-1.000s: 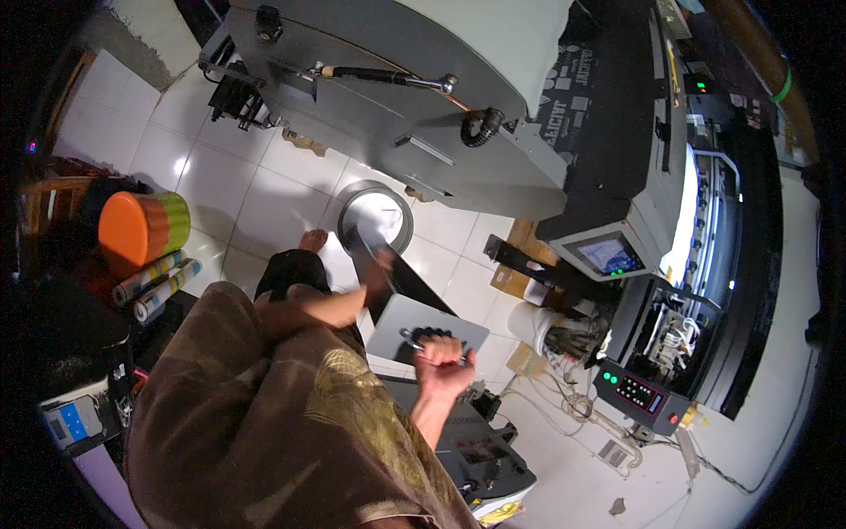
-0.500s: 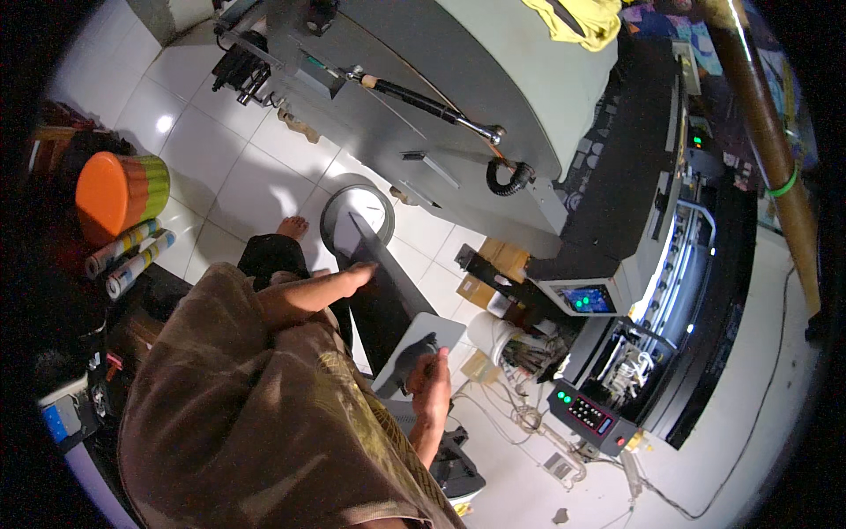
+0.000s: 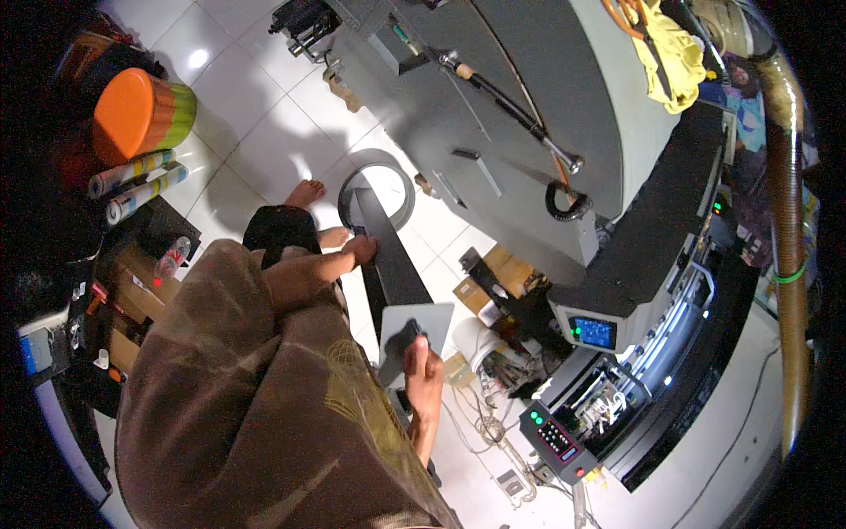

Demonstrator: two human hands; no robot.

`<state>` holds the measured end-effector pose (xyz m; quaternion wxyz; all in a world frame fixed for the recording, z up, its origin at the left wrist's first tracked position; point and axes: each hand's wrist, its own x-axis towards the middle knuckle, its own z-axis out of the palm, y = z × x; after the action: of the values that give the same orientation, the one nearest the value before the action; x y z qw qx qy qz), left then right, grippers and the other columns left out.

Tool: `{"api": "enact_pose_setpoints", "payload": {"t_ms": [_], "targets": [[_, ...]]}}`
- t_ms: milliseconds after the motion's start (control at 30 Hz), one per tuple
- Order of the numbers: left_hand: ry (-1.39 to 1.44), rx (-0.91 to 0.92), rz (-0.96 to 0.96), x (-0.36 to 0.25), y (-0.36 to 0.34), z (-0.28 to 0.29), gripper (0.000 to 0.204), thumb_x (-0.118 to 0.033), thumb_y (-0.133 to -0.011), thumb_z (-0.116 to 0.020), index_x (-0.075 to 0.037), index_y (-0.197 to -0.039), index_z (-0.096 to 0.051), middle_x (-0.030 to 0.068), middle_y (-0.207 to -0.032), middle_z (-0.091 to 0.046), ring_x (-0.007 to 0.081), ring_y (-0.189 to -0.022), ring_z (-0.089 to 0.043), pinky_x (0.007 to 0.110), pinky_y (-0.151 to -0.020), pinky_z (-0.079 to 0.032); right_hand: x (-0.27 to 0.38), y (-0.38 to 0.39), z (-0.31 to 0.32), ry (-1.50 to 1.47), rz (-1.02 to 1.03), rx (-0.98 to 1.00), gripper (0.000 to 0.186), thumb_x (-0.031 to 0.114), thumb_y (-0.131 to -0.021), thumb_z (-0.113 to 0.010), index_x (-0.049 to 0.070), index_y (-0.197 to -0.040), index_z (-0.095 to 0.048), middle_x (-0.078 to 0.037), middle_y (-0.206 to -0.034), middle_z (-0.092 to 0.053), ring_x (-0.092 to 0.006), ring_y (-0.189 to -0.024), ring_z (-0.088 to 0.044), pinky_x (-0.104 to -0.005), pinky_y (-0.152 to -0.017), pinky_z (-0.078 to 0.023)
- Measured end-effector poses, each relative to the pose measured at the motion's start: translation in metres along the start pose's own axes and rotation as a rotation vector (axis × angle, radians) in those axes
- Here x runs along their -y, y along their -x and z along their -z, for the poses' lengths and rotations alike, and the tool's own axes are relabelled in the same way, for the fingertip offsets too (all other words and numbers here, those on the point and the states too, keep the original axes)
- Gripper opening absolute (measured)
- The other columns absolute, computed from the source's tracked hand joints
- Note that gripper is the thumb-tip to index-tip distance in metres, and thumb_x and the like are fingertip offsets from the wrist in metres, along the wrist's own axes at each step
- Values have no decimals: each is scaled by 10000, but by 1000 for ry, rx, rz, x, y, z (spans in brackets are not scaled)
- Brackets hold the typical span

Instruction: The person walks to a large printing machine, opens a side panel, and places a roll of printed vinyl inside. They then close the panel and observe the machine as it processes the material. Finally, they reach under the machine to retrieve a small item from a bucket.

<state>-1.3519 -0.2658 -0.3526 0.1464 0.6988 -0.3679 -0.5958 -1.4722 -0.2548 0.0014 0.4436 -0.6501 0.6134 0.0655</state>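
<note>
A long dark strip (image 3: 401, 269) runs from a grey rectangular plate (image 3: 434, 319) toward a dark-rimmed ring (image 3: 407, 192) by the floor. My left hand (image 3: 361, 250) is closed at the strip's left edge, its fingertips partly hidden. Over the grey plate, my right hand (image 3: 425, 368) is curled into a fist with the thumb on top; whatever it may hold is hidden. A dark shadow of it falls on the plate. Brown patterned cloth (image 3: 238, 379) covers my lap, and a bare foot (image 3: 306, 193) rests on the tiles.
A large grey machine (image 3: 529, 97) fills the far side. To the right stands a printer with a lit screen (image 3: 593, 332) and button panel (image 3: 557, 441). A white bucket (image 3: 476, 342), boxes and cables lie near it. An orange stool (image 3: 137, 115) and rolls (image 3: 145, 192) are at left.
The view has turned, so the machine and printer sit differently. My left hand remains at the strip and my right hand over the plate, its thumb now pointing more upward.
</note>
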Motion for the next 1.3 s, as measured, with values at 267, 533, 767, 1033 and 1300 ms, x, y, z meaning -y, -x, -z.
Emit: {"api": "enact_pose_setpoints", "payload": {"t_ms": [267,533,767,1033,1300], "targets": [[696,-88,204,-18,6,17,528,-379,-1016,-447,63,-864,-692,223,-881,-708,365,-850,-714,483,-810,-498,-6,9,-6,-148,-71,-74,553,453,-1086,-411,70,-687,-402,38,-608,-357,-94,-575,-298,-312,-522,-234],[837,24,194,-2,-2,9,508,-397,-1024,-471,48,-879,-668,171,-754,-651,300,-657,-646,475,-644,-489,1,12,-9,10,51,-53,573,446,-1085,-413,60,-663,-449,23,-593,-388,-98,-565,-332,-311,-517,-261],[466,19,116,12,-24,-10,420,-344,-976,-554,49,-1009,-699,212,-1036,-698,287,-966,-689,425,-779,-517,6,12,-8,44,-32,-53,594,466,-1080,-415,35,-674,-463,21,-591,-402,-103,-566,-334,-310,-515,-265],[534,-30,105,17,-41,-13,266,-235,-921,-621,-17,-802,-715,208,-901,-715,339,-860,-722,426,-695,-576,15,12,-16,-108,-86,-131,561,419,-1072,-474,-8,-709,-439,12,-606,-352,-132,-600,-310,-342,-534,-259],[218,-58,-74,22,-20,-26,331,-318,-961,-613,-6,-887,-697,209,-874,-712,312,-793,-730,399,-626,-556,4,22,-12,-63,-54,-101,569,447,-1078,-436,44,-680,-389,23,-603,-358,-110,-582,-289,-345,-522,-225]]}}
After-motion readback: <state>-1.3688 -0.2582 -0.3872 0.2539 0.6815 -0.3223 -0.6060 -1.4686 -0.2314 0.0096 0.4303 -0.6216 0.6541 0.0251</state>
